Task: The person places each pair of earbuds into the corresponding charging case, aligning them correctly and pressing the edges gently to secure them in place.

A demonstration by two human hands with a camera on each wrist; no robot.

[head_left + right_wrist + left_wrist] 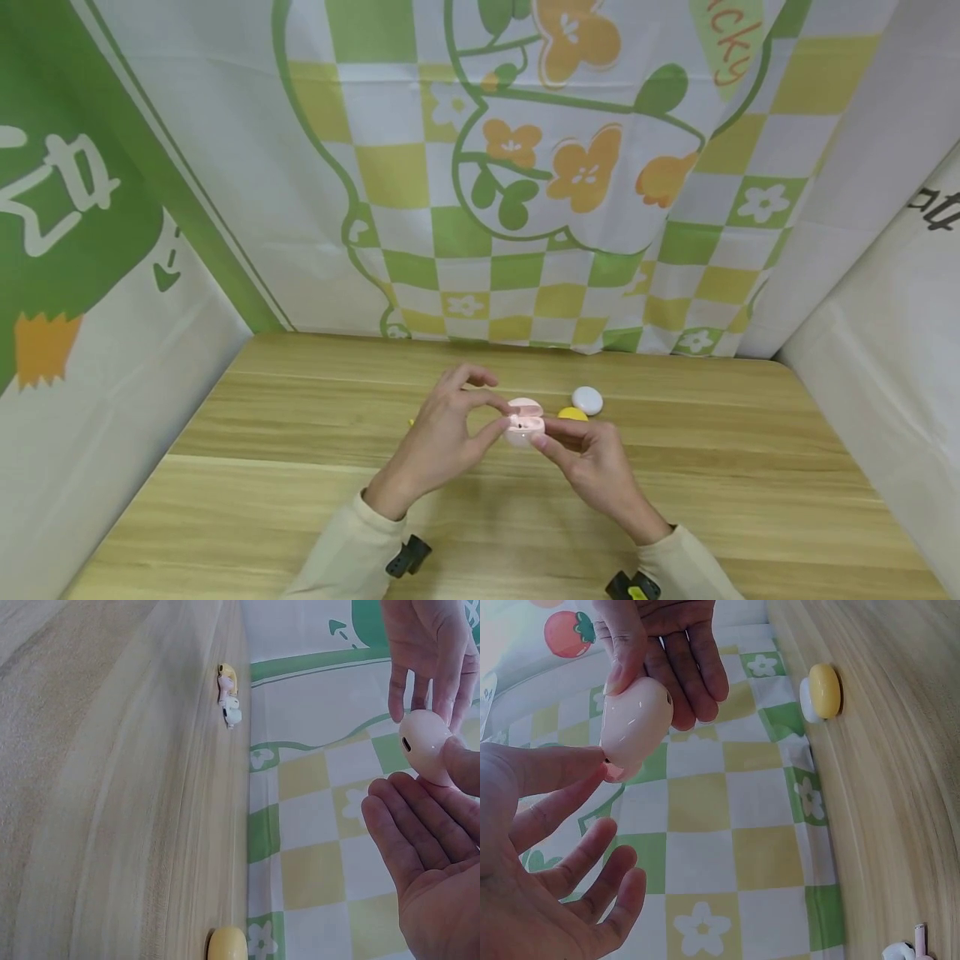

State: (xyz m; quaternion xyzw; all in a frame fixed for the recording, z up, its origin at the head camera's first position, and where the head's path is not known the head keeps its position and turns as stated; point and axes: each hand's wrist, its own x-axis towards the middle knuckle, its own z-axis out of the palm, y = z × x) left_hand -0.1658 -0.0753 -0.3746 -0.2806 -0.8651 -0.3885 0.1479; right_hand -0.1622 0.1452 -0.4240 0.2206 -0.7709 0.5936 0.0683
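Head view: the pink case [523, 435], its lid [525, 406] raised, is held above the table [750, 467] between two hands. The left hand [442, 417] pinches at its left rim with thumb and forefinger; whether an earbud lies between their tips cannot be told. The right hand [596, 467] grips the opposite side. Likely mishaps: the smooth, rounded shell could slip if either fingertip hold loosens, or the lid could swing shut on the fingers if the case tips. Beyond lie one white case [587, 401] and one yellow case [573, 415], making three cases.

Left wrist view: the left hand's other three fingers are spread, clear of the shell. At the lower corner, two earbuds [898, 951] show, partly cropped.

Right wrist view: the right thumb presses the shell. The small cluster includes one yellow earbud [228, 675] and at least one white earbud [232, 716]; its full count is unclear.
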